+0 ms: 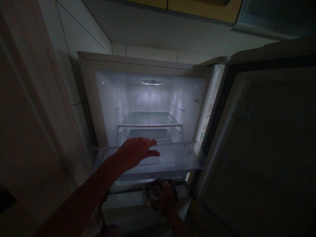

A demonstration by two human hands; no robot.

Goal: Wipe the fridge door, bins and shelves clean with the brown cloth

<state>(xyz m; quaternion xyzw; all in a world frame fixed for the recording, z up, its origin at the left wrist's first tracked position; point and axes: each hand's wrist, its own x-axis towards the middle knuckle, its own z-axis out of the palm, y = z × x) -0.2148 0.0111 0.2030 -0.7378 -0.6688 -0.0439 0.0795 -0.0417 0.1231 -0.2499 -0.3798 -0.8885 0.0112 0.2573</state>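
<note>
My left hand [138, 150] is at the clear plastic bin [177, 158] across the lower front of the fridge. Its thumb and index finger point right and stand apart; the other fingers are partly hidden, and I cannot tell whether they touch the bin's rim. Below the bin, my right hand [165, 197] presses on a dark, crumpled cloth [150, 191] with a pale strip hanging from it. That cloth lies against the white ledge [123, 200] under the fridge opening.
Inside the lit fridge [149, 98] are glass shelves [149, 118] and a ceiling lamp [151, 82]. The fridge door [261, 141] stands swung out to the right. Yellow cabinets [202, 10] hang above. A tiled wall [71, 52] closes in on the left.
</note>
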